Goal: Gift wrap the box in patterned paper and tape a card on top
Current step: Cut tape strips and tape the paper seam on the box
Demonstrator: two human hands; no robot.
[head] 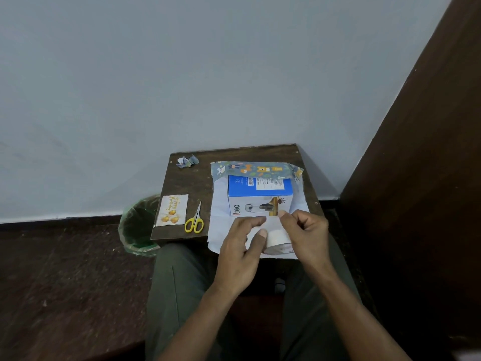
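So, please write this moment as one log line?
box on paper | left hand holds tape | right hand pinches tape end

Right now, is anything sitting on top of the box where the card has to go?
Nothing visible lies on the box; its top face is bare and not yet wrapped. The card sits apart on the table's left side, beside the scissors. Both hands hold the tape roll.

Bare home corner (small table [187,183])

Dim soft indoor light, faint shadows, wide-angle edge bending, slight blur
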